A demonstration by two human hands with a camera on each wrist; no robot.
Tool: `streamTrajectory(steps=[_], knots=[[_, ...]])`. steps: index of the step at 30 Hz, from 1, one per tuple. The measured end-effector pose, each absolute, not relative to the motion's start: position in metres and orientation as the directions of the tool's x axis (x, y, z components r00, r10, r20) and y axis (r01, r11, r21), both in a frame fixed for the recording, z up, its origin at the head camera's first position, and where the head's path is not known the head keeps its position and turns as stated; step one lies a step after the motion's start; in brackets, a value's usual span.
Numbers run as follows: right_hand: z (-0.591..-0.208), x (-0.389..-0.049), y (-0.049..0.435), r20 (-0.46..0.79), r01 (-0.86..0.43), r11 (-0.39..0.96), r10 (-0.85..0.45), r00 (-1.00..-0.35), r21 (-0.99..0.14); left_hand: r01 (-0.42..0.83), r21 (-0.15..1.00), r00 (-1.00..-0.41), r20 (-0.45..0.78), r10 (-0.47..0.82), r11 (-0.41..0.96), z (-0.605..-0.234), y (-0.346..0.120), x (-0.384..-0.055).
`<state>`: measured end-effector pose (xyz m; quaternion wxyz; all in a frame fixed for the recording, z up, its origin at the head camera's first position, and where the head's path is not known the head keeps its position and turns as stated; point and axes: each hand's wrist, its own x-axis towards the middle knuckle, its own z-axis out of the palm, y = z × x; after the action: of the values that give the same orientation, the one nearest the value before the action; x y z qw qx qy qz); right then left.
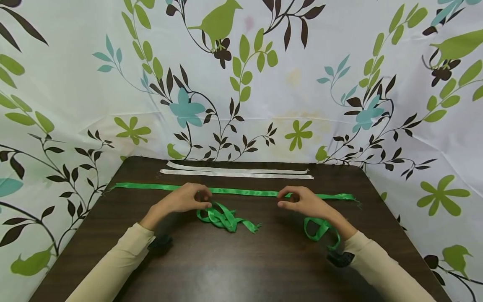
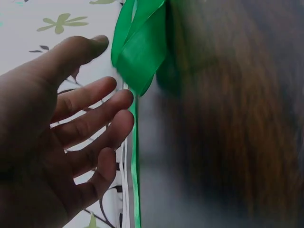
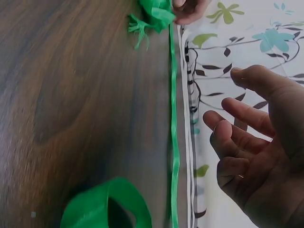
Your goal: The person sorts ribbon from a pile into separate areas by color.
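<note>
Across the dark table lies a long green ribbon (image 1: 241, 191), stretched nearly straight, its ends frayed. My left hand (image 1: 187, 197) hovers over it, fingers loosely bent and holding nothing. Just beside those fingers sits a crumpled green ribbon (image 1: 224, 219), also seen as a looped green ribbon (image 2: 142, 47) in the left wrist view. My right hand (image 1: 299, 200) is above the straight ribbon farther right, its fingers relaxed and apart in the right wrist view. Under the right wrist rests a curled green ribbon (image 1: 315, 235), partly hidden by the forearm.
Two white ribbons (image 1: 241, 173) lie side by side near the back edge of the table (image 1: 234, 268). Behind the table hangs a white cloth (image 1: 294, 96) printed with leaves, birds and flowers.
</note>
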<state>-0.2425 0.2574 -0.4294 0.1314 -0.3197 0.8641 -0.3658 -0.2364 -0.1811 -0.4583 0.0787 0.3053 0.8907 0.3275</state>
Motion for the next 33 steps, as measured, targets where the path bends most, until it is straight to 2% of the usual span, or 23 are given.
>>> streamTrajectory(steps=[10,17,22,26,33], knots=[[-0.422,-0.24,0.23,0.042,-0.505,0.481,-0.693,-0.72,-0.717,0.562,0.523,-0.786,0.098,0.61,0.641,-0.455,-0.163,-0.237],[-0.419,-0.237,0.212,0.038,-0.546,0.468,-0.734,-0.678,-0.695,0.545,0.54,-0.81,0.142,0.569,0.641,-0.449,-0.151,-0.228],[-0.423,-0.236,0.192,0.035,-0.541,0.462,-0.737,-0.674,-0.703,0.538,0.586,-0.816,0.184,0.548,0.605,-0.44,-0.139,-0.221],[-0.427,-0.235,0.174,-0.007,-0.477,0.445,-0.736,-0.677,-0.757,0.563,0.596,-0.804,0.236,0.546,0.572,-0.432,-0.129,-0.217],[-0.437,-0.233,0.154,-0.13,-0.218,0.349,-0.748,-0.651,-0.912,0.589,0.589,-0.801,0.336,0.495,0.554,-0.42,-0.119,-0.207]])
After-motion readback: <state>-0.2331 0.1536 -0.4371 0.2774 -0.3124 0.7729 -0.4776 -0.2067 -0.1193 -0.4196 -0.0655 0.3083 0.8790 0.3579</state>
